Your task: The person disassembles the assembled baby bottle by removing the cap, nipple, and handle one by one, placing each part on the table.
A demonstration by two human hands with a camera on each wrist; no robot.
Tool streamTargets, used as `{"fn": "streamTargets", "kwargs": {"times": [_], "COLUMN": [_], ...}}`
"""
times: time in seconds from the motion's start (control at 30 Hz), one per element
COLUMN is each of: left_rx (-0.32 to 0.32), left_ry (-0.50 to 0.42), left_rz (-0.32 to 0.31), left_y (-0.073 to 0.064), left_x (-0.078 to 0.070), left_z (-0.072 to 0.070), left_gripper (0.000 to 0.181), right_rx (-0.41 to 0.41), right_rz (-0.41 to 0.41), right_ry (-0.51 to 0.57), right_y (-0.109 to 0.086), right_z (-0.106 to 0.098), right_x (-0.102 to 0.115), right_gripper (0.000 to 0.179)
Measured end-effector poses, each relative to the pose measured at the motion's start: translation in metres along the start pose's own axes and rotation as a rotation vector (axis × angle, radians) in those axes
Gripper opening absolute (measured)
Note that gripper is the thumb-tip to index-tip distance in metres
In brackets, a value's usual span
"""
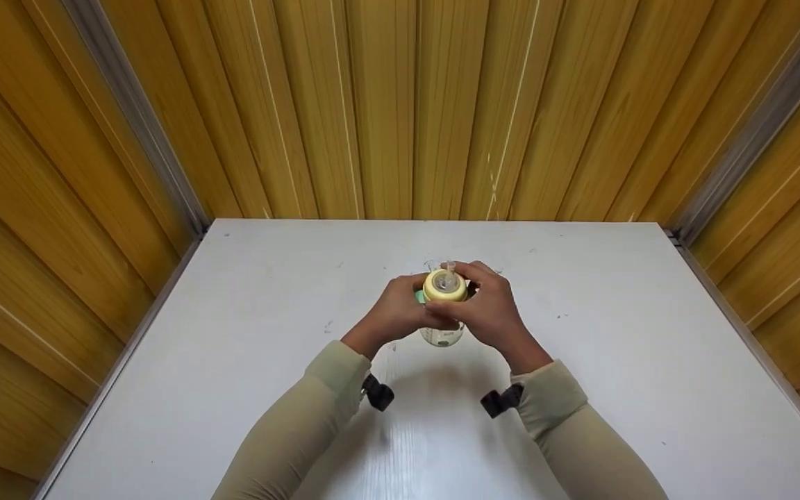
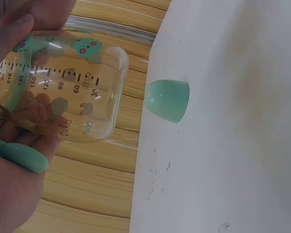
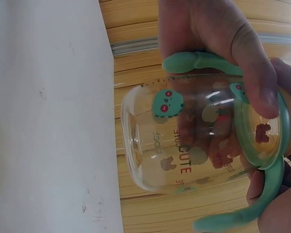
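Note:
Above the white table, both hands hold a clear baby bottle (image 1: 442,337) upright. Its collar (image 1: 446,297) is cream-yellow, with a clear teat (image 1: 449,275) on top. My left hand (image 1: 400,305) grips the bottle from the left, around its upper part. From the right, my right hand (image 1: 496,305) holds the collar area, its thumb across the front. In the right wrist view, a green two-armed handle (image 3: 225,221) rings the bottle's neck. Printed animals and a measuring scale show on the bottle (image 2: 75,92) in the left wrist view. No liquid is visible inside.
A green dome-shaped cap (image 2: 169,101) stands on the white table (image 1: 289,278) in the left wrist view; the head view does not show it. Yellow wood-patterned panels (image 1: 379,111) enclose the table's back and sides. Both wrists carry small black cameras (image 1: 379,394).

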State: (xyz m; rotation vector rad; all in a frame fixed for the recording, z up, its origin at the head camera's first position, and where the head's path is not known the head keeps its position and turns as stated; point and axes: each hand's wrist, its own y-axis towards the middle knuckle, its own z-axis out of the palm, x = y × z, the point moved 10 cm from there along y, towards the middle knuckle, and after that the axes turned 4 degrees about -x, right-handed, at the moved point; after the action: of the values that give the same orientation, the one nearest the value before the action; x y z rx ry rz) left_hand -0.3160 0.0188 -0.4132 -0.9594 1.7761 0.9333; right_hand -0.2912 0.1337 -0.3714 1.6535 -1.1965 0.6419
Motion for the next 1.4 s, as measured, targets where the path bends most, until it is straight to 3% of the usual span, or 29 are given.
{"fn": "streamTargets", "kwargs": {"times": [0.2, 0.67, 1.23, 1.4], "left_rx": [0.017, 0.078, 0.192, 0.210], "left_ry": [0.012, 0.037, 0.006, -0.014], "left_rz": [-0.008, -0.024, 0.009, 0.018], "left_y": [0.001, 0.000, -0.005, -0.007], "left_x": [-0.001, 0.002, -0.003, -0.004], "left_z": [-0.003, -0.006, -0.005, -0.004], "left_gripper": [0.056, 0.059, 0.054, 0.057], "right_rx": [0.028, 0.079, 0.236, 0.266], "right_rz": [-0.028, 0.008, 0.036, 0.024], "right_ry": [-0.003, 0.056, 0.272, 0.276], "right_y": [0.003, 0.004, 0.003, 0.002], "right_z": [0.001, 0.007, 0.020, 0.020], "right_x": [0.002, -0.003, -0.002, 0.003], "right_gripper": [0.058, 0.059, 0.058, 0.054]}}
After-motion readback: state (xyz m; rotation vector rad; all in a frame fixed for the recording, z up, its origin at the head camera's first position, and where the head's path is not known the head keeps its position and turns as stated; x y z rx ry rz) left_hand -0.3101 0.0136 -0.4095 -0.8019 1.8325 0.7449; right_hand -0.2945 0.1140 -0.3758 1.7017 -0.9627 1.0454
